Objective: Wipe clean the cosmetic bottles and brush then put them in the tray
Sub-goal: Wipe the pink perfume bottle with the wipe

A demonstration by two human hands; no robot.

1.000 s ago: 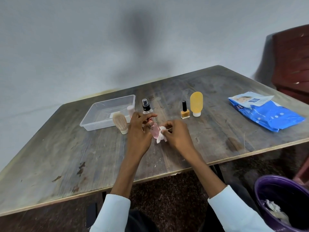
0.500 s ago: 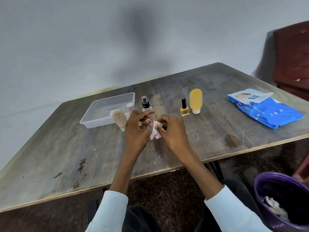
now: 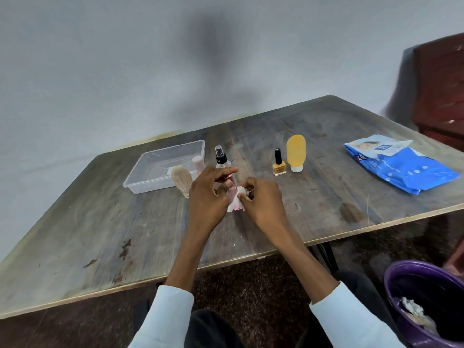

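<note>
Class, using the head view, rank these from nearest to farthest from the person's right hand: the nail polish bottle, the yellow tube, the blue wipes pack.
1. Nail polish bottle, just beyond the right hand.
2. Yellow tube, beside the polish, slightly farther back.
3. Blue wipes pack, far off on the table's right side.

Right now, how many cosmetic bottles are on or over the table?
5: a pink bottle held in both hands, a clear spray bottle behind them, a pale pink bottle by the tray, and a nail polish bottle beside the orange bottle. The hands could hide more.
</note>
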